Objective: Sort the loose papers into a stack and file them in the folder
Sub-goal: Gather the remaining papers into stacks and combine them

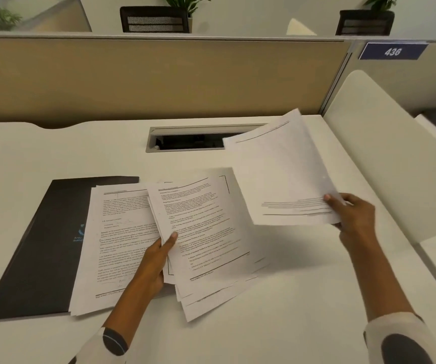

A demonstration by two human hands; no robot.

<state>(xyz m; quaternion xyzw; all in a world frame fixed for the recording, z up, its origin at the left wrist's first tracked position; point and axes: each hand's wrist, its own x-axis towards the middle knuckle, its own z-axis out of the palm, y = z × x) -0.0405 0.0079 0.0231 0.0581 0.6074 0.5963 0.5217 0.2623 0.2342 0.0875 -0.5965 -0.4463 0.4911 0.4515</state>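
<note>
while my left hand (156, 261) pinches the fanned papers (206, 232) and my right hand (353, 214) holds a lifted sheet (285, 174), the sorting is only half done, with the closed folder (35, 248) waiting on the surface (303, 298).

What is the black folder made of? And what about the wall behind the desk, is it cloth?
The black folder looks like stiff card or thin plastic with a dull sheen: it lies flat with crisp edges. The partition wall looks cloth-covered, a soft matte tan with no shine, edged in a grey frame that is probably metal, but I can't be sure.
</note>
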